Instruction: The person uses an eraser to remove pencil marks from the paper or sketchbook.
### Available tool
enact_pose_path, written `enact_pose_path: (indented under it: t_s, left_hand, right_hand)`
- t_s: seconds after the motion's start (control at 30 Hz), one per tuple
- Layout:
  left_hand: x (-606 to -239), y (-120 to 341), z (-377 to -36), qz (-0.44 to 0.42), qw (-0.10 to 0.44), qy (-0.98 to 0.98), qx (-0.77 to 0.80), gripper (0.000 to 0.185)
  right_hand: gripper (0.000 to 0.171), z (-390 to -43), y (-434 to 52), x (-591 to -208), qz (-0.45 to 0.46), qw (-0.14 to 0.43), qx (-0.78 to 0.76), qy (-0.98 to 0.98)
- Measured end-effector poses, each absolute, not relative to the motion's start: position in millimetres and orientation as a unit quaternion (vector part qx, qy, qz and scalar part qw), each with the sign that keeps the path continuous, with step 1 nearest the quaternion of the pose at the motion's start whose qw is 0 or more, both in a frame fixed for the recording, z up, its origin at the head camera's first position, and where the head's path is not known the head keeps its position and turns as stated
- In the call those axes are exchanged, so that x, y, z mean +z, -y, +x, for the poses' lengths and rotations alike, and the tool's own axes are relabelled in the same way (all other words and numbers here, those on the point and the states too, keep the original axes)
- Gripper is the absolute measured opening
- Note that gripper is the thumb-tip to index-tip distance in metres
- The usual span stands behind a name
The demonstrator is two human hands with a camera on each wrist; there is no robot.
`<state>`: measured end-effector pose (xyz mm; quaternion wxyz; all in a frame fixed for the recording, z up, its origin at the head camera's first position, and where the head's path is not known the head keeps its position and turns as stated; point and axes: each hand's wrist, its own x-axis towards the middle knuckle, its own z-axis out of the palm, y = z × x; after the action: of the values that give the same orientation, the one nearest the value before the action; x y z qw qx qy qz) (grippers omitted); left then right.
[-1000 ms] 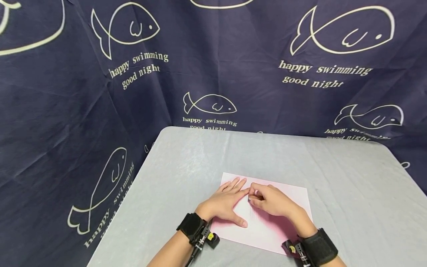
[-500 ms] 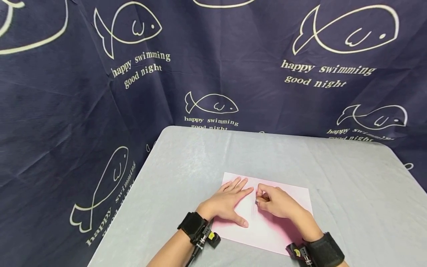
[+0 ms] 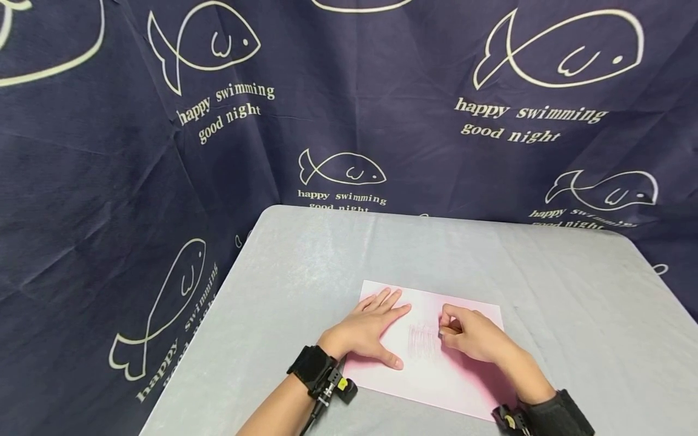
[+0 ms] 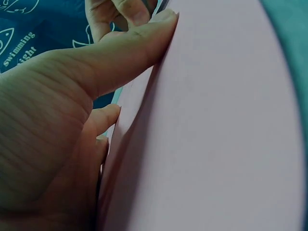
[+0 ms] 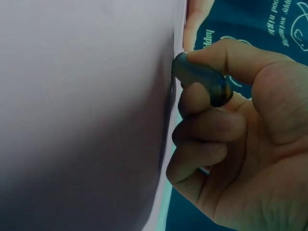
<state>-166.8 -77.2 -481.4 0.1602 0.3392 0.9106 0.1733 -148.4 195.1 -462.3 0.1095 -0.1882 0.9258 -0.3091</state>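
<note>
A pinkish-white sheet of paper [image 3: 420,384] lies on the table. My left hand [image 3: 364,336] rests on its left part with fingers spread and thumb apart. On the right part, my right hand [image 3: 475,336] pinches a small, dark, glossy rounded piece [image 5: 199,77] between thumb and curled fingers. One end of that piece meets the paper in the right wrist view. A patch of faint reddish, mostly up-and-down strokes [image 3: 423,340] shows between the two hands. In the left wrist view, the thumb [image 4: 130,55] lies against the paper's surface.
A grey-white cloth covers the table [image 3: 305,272], which has rounded far corners. Behind and to the left hangs a dark blue curtain [image 3: 414,151] printed with fish and lettering. Black straps with small cameras [image 3: 313,369] sit on both wrists.
My right hand has moved rightward across the paper with the dark piece, away from the left hand. More reddish strokes show between the hands. The left hand has stayed in place.
</note>
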Motion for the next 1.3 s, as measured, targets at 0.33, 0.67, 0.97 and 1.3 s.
enact_pose_path:
  t_s: [0.33, 0.67, 0.97, 1.3]
  left_hand:
    - [-478, 80, -166, 0.337, 0.155, -0.912, 0.174, 0.115]
    - [-481, 83, -163, 0.336, 0.163, -0.91, 0.182, 0.115]
    - [-482, 79, -164, 0.339, 0.156, -0.912, 0.169, 0.115]
    - [-483, 80, -165, 0.335, 0.159, -0.913, 0.17, 0.118]
  right_hand:
    - [0.024, -147, -203, -458, -0.197, 0.101, -0.328, -0.918]
    - [0.013, -152, -193, -450, -0.259, 0.119, -0.312, -0.906]
    - [0.007, -168, -154, -446, -0.311, 0.099, -0.288, -0.9]
    - [0.018, -175, -143, -464, -0.347, 0.079, -0.302, -0.884]
